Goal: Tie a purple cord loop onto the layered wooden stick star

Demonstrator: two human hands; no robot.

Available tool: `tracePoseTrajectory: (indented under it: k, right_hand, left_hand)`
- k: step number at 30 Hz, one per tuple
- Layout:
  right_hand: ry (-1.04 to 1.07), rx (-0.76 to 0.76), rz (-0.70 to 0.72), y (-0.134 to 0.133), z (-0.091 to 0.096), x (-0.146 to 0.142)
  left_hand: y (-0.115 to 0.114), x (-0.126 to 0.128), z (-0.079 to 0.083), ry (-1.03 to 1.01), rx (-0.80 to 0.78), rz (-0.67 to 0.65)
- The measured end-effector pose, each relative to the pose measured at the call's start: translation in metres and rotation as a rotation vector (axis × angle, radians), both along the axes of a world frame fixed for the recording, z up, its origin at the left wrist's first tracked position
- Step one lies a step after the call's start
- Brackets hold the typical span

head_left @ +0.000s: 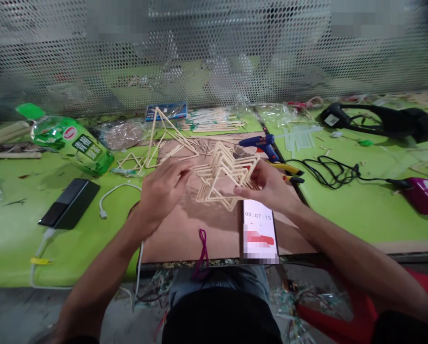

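Observation:
A star-shaped frame of stacked thin wooden sticks (217, 177) is held up above the brown board (185, 239). My right hand (271, 184) grips its right side, thumb in front and fingers behind. Close by the frame's left point is my left hand (165, 188), its thumb and fingers drawn together. Whether those fingertips hold a small piece is too unclear to see. Behind the left hand stands a triangular stick frame (151, 138), and a small flat stick star (130, 163) lies to its left.
A blue glue gun (258, 142) and yellow-handled pliers (287, 168) lie behind my right hand. A lit phone (258, 229) rests on the board. Left are a green bottle (72, 138) and a power bank (70, 203). Loose sticks (214, 119) lie at the back; a black cable (335, 172) curls right.

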State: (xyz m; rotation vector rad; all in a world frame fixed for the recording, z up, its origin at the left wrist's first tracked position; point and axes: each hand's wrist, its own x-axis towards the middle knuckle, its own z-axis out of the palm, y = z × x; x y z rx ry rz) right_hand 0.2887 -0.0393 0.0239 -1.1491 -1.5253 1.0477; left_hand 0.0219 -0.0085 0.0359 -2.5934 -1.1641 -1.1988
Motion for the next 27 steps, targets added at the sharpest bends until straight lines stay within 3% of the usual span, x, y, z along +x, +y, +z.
tracePoseTrajectory:
  k: [2,6,12,15,20,27]
  right_hand:
    - [-0.036,0.034,-0.007,-0.005,0.001,-0.003]
    - [-0.177,0.151,-0.05,-0.015,-0.004,-0.007]
    - [-0.444,0.37,-0.124,-0.025,-0.007,-0.009]
    - [-0.539,0.467,-0.157,-0.025,-0.009,-0.008]
    - [-0.655,0.501,-0.162,-0.025,-0.009,-0.005]
    - [-0.669,0.548,-0.153,-0.025,-0.008,-0.006]
  left_hand:
    - [-0.008,0.003,0.004,-0.067,0.092,-0.103]
    - [-0.025,0.014,0.011,-0.111,0.162,-0.175]
    - [-0.037,0.017,0.009,-0.044,0.15,-0.197]
    - [-0.04,0.011,0.012,0.083,0.182,-0.229]
    - [-0.042,0.009,0.018,0.195,0.279,-0.25]
    - [-0.029,0.012,0.002,0.138,0.353,-0.166]
